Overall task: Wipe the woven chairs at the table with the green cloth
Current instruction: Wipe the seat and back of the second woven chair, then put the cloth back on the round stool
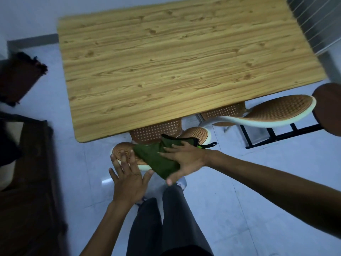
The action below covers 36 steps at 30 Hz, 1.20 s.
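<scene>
On curved woven chair (123,150) | right hand (186,158) presses crumpled green cloth (156,158)

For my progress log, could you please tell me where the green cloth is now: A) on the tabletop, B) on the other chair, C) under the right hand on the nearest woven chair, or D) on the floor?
C: the right hand presses the green cloth onto the nearest woven chair.

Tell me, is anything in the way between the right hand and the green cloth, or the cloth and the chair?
Nothing visible. The right hand lies flat on the green cloth, and the cloth lies directly on the woven chair.
</scene>
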Tool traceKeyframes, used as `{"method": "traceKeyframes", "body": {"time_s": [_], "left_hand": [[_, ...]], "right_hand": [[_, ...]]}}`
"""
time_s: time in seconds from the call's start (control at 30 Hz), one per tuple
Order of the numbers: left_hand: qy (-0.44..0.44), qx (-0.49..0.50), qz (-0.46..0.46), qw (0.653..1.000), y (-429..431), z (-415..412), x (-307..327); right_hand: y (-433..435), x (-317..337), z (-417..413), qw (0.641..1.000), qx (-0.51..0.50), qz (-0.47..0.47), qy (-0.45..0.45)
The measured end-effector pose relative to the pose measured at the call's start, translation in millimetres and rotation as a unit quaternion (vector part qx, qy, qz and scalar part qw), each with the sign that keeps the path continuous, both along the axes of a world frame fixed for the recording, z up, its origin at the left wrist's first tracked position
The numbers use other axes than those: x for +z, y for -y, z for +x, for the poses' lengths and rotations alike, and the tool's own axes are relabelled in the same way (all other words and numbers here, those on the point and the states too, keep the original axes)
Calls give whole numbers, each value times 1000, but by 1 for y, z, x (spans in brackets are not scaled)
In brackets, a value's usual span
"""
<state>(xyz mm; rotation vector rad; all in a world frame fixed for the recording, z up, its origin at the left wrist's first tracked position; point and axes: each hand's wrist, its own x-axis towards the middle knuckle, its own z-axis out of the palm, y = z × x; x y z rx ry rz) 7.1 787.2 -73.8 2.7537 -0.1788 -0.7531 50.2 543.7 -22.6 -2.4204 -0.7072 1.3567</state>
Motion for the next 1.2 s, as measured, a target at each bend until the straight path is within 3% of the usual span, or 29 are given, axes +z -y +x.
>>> {"method": "traceKeyframes", "body": {"time_s": [0.1,0.27,0.6,0.83,1.0,1.07,1.2], "left_hand": [[-2,4,-4,1000,1,1,1],[-7,-5,-11,1000,-1,3,4],[-93,-27,-18,995,-5,13,31],[8,-25,-82,996,5,1,47],[53,-3,-179,982,76,-6,71],[49,5,-194,980,125,-7,83],[7,1,-203,979,231,-13,106]], "right_hand": [[0,-19,-24,984,95,-46,145],[-15,-40,-40,956,16,-14,294],[-25,-1,-64,957,-18,15,289],[-11,28,-91,969,-111,68,210],[39,43,-116,897,-308,211,238],[71,61,-130,854,-406,256,198],[141,90,-166,809,-512,238,163]]}}
